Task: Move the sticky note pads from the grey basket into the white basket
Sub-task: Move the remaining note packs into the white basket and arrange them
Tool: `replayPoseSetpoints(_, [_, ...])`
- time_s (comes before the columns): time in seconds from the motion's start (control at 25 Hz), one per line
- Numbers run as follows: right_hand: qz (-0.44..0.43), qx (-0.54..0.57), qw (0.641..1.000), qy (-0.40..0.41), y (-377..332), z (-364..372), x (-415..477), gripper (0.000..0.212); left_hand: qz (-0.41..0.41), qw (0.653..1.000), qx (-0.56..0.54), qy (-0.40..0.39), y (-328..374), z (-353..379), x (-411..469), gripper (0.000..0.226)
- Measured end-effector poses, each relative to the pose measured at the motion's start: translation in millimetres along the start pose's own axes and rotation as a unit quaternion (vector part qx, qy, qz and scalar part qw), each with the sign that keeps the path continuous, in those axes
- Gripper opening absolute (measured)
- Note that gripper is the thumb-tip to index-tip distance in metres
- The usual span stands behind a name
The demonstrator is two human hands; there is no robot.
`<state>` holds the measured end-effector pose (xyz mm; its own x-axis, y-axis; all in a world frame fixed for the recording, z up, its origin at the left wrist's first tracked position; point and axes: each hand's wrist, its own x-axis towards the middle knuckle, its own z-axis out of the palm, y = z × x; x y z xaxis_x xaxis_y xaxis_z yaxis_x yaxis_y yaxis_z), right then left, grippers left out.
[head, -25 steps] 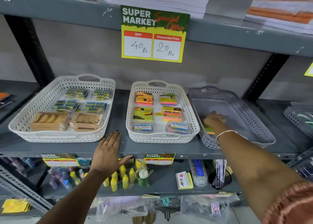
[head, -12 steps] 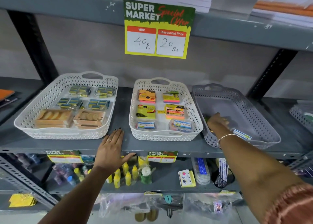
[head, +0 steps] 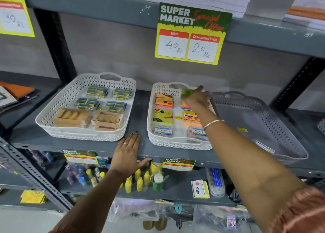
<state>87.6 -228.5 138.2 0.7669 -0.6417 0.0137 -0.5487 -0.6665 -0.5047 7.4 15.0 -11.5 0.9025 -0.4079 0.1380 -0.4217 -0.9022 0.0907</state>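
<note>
The grey basket [head: 288, 137] stands at the right of the shelf; only small labels show on its floor. Beside it on the left is the white basket [head: 177, 143] with several sticky note pads, among them an orange pad [head: 163, 100] and a yellow pad [head: 162, 116]. My right hand [head: 197, 97] reaches over the white basket's back right corner, shut on a green sticky note pad [head: 186, 92]. My left hand [head: 127, 153] lies flat and open on the shelf's front edge, between the two white baskets.
A second white basket [head: 84, 134] at the left holds small boxes and wooden items. A price sign [head: 191, 34] hangs from the shelf above. Glue bottles [head: 139, 181] and other stationery fill the lower shelf. Another basket [head: 321, 125] peeks in at the far right.
My right hand has come out of the grey basket with a green pad and moved left over the white basket's back right corner. The left hand has stayed put.
</note>
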Motion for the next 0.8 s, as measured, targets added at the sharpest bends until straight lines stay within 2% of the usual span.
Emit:
replayPoseSetpoints(0.12, [-0.024,-0.020,0.995,-0.094,-25,45,-20,0.090,0.008,1.000,-0.003,0.004,-1,1,1,0.111])
replayPoseSetpoints(0.24, [-0.012,-0.050,0.991,-0.127,-26,78,-27,0.092,0.009,1.000,-0.010,0.001,-3,5,3,0.106])
replayPoseSetpoints(0.44, [-0.011,-0.086,0.990,-0.115,-28,94,-31,0.083,0.016,0.999,-0.029,0.005,-4,9,2,0.099])
replayPoseSetpoints(0.6, [-0.018,-0.106,0.987,-0.117,-29,95,-31,0.085,0.012,1.000,-0.024,0.003,-4,8,2,0.098])
replayPoseSetpoints(0.8, [-0.024,-0.031,0.995,-0.092,-25,74,-23,0.074,0.015,1.000,-0.022,0.003,-2,6,1,0.101])
